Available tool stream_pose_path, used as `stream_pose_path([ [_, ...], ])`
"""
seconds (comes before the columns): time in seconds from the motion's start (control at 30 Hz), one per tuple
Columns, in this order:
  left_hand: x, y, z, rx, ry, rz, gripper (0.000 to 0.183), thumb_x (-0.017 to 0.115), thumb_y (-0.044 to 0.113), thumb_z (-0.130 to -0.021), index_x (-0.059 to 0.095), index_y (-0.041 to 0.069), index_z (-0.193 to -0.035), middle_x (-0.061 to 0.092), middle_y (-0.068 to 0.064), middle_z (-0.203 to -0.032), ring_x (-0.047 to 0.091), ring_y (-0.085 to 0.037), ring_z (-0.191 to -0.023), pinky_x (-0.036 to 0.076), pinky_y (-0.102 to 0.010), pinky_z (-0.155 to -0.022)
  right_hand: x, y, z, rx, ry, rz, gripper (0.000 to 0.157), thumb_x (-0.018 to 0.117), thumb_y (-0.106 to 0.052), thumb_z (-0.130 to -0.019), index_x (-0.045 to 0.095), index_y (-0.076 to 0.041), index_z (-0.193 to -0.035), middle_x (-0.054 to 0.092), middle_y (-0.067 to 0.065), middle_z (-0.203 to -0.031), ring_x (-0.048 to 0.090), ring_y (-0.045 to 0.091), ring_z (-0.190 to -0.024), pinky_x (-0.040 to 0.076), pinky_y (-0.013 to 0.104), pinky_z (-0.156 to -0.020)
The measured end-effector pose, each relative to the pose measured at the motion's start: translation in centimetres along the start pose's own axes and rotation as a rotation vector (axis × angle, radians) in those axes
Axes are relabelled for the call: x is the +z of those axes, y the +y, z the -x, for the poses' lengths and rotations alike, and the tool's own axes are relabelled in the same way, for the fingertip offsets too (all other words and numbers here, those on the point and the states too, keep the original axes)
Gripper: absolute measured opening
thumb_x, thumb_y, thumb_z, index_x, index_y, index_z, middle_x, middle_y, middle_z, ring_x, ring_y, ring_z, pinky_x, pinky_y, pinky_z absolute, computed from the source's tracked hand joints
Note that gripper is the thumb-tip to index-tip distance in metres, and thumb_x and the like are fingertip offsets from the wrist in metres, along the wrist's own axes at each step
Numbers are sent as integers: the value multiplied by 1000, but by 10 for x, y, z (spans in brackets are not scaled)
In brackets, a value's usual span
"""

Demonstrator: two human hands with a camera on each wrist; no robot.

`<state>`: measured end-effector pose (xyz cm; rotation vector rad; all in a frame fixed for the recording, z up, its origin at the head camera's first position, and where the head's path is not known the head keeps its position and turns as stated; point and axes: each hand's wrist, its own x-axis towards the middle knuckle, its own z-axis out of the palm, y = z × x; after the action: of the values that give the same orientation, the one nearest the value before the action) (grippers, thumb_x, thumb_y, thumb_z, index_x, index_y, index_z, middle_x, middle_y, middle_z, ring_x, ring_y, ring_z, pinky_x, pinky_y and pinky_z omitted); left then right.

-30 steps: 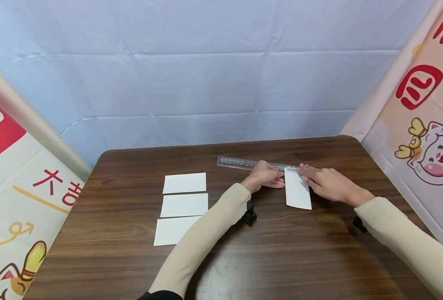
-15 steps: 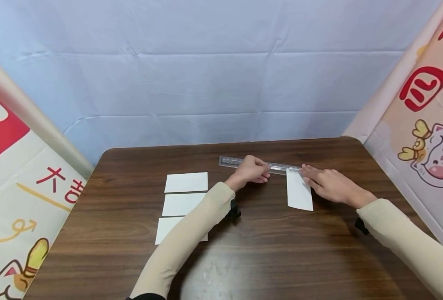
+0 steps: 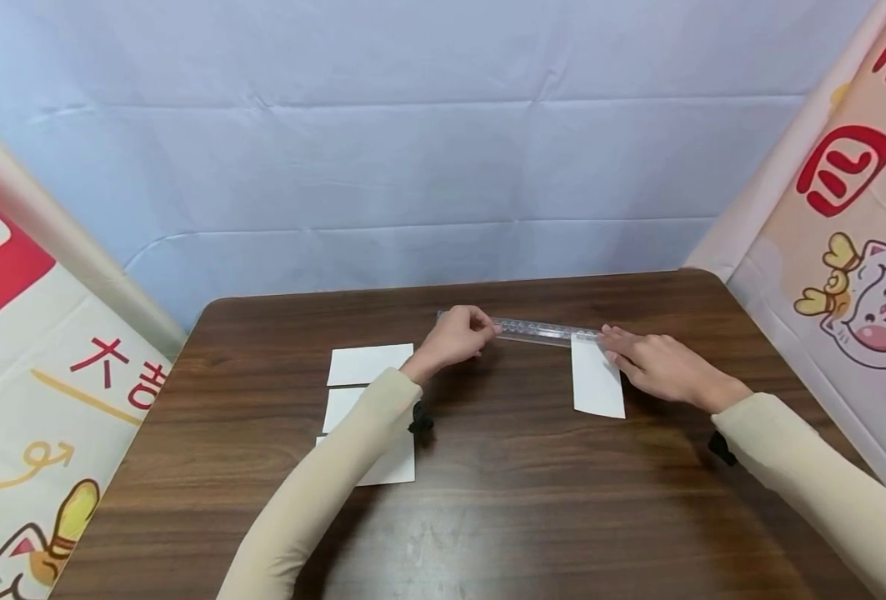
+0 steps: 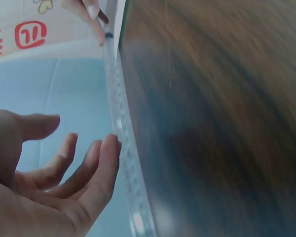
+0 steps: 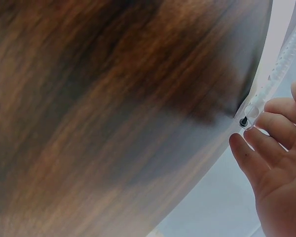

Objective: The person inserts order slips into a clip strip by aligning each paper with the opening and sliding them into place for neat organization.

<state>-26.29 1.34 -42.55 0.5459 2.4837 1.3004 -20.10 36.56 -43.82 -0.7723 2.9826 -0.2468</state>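
Observation:
A clear plastic ruler (image 3: pixel 536 331) lies near the back of the table. My left hand (image 3: pixel 459 333) is at its left part. In the left wrist view the left hand's fingertips (image 4: pixel 111 143) are right at the ruler, loosely bent, with the thumb apart from them. My right hand (image 3: pixel 660 367) rests its extended fingers on the ruler's right end, beside a white paper rectangle (image 3: pixel 598 379). That paper's far edge meets the ruler. In the right wrist view a small black spot (image 5: pixel 243 121) shows at the ruler's end by the right fingertips.
Three white paper rectangles lie in a column at the left: a far one (image 3: pixel 360 365), a middle one (image 3: pixel 340 408) and a near one (image 3: pixel 390 462), partly covered by the left sleeve. Behind the wooden table (image 3: pixel 518 517) hangs a pale cloth (image 3: pixel 443 167); printed banners flank it.
My left hand has slid leftward along the ruler, away from the paper at the right, baring more of the ruler. The right hand, the ruler and that paper stay about where they were.

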Motion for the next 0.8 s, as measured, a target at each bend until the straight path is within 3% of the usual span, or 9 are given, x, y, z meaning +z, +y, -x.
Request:
stream_pose_path([
  [0.17, -17, -6, 8, 11, -17, -136, 26, 64, 33, -106, 72, 11, -117, 76, -10, -112, 72, -23, -87, 58, -33, -76, 0, 0, 0, 12, -8, -7, 46, 49, -22, -113, 52, 3, -152, 44, 31, -160, 59, 50, -132, 55, 63, -104],
  [0.3, -29, -13, 15, 30, -34, -239, 33, 65, 39, -105, 72, 11, -122, 76, -6, -117, 72, -19, -102, 61, -39, -90, 1, 1, 1, 17, -6, -2, 47, 49, -22, -113, 51, 3, -153, 44, 31, -160, 65, 50, -122, 56, 62, -101],
  [0.43, -43, -19, 23, 37, -42, -289, 41, 64, 41, -106, 73, 8, -129, 76, -8, -123, 73, -22, -113, 62, -43, -99, 0, 2, -1, 11, 10, 4, 46, 50, -20, -112, 53, 3, -152, 44, 31, -160, 63, 50, -127, 56, 62, -100],
  [0.63, -64, -32, 32, 67, -14, -333, 51, 63, 42, -106, 68, 1, -136, 73, -13, -129, 72, -25, -114, 61, -45, -100, 0, 0, -4, 26, 4, -4, 47, 48, -22, -113, 51, 2, -153, 43, 29, -161, 53, 46, -141, 54, 63, -106],
  [0.77, -77, -45, 38, 114, 17, -384, 54, 64, 42, -105, 65, -1, -139, 68, -16, -135, 68, -31, -121, 60, -48, -102, -1, -4, -5, 21, 3, -12, 45, 49, -20, -113, 53, 2, -152, 44, 29, -161, 58, 46, -136, 55, 62, -104],
  [0.8, -80, -48, 39, 133, 28, -403, 54, 65, 41, -105, 65, -1, -139, 67, -17, -136, 67, -33, -123, 59, -50, -102, -2, -4, -6, 21, 7, -13, 45, 49, -20, -113, 53, 2, -151, 44, 29, -161, 64, 46, -127, 57, 60, -100],
])
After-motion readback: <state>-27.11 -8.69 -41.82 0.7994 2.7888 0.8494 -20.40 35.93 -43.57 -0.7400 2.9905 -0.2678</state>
